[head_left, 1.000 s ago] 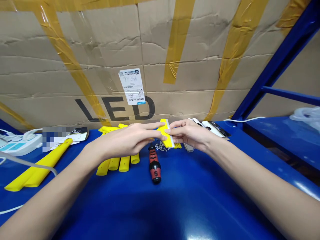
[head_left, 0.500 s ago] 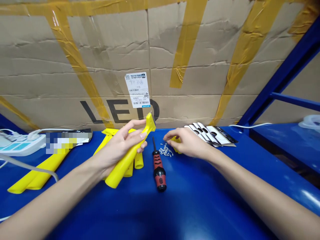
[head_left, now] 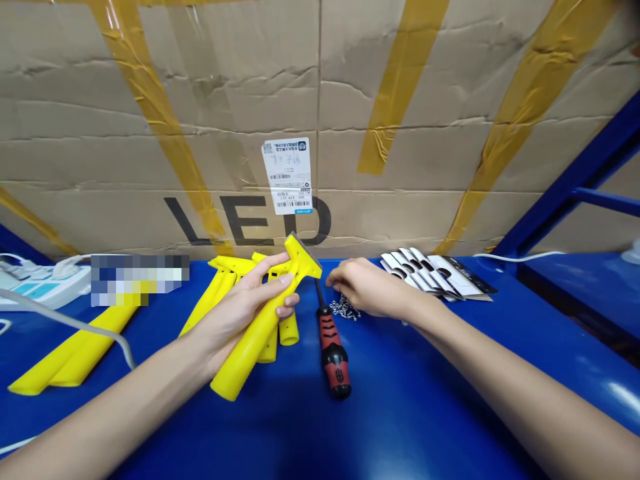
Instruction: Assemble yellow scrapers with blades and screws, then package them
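Observation:
My left hand (head_left: 245, 303) is wrapped round the handle of a yellow scraper (head_left: 250, 350), its wide head tilted up to the right with a thin metal blade along the edge. My right hand (head_left: 373, 287) hovers just above a small pile of screws and nuts (head_left: 344, 309), fingers curled and pinched; whatever they hold is hidden. Between the two hands a red-and-black screwdriver (head_left: 333, 350) lies on the blue table, shaft pointing away. Several more yellow scraper handles (head_left: 213, 293) rest behind my left hand.
White-and-black packaging cards (head_left: 423, 272) lie fanned at the right. Two yellow handles (head_left: 85, 353) and a white power strip (head_left: 45, 287) with cables are at the left. A large taped cardboard box (head_left: 225, 160) stands along the back, beside a blue metal frame (head_left: 565, 173).
My left hand has turned the scraper so its head faces me more. The fingers of my right hand have moved closer over the screws, and the yellow piece under them no longer shows.

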`<state>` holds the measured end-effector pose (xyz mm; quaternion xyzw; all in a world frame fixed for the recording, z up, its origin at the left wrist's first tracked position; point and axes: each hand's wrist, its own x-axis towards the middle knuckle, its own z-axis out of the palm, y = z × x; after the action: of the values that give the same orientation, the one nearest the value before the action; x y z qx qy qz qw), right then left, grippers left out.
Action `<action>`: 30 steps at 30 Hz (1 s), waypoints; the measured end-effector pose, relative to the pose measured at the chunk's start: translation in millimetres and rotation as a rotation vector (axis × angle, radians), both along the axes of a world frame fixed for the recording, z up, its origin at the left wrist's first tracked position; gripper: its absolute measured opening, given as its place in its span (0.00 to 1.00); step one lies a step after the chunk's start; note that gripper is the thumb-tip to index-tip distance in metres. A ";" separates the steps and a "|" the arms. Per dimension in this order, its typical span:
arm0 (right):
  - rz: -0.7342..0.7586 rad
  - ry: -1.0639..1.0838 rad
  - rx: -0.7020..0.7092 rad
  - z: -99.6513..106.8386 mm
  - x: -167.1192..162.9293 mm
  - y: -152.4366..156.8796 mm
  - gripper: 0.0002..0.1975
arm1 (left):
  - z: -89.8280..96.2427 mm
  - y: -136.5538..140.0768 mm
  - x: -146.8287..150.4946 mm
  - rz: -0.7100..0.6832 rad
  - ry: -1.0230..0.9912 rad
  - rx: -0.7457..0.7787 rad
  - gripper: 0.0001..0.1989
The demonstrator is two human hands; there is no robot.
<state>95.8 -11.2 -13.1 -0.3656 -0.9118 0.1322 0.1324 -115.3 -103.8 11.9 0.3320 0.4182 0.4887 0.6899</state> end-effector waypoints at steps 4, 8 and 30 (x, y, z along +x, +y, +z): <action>-0.019 0.213 0.001 12.0 8.9 -8.9 0.12 | -2.9 -1.2 -5.1 0.019 -0.060 -0.013 0.30; -0.058 0.544 -0.245 15.7 7.6 -18.9 0.07 | -3.6 -3.1 -5.0 -0.027 -0.091 -0.006 0.29; -0.083 0.715 -0.432 3.9 12.3 -12.4 0.25 | -11.1 -9.5 -4.0 -0.196 -0.014 0.083 0.16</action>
<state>108.1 -23.5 -9.2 -0.3526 -0.7441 0.4335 0.3662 -119.2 -113.3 0.9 0.3961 0.3584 0.4381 0.7230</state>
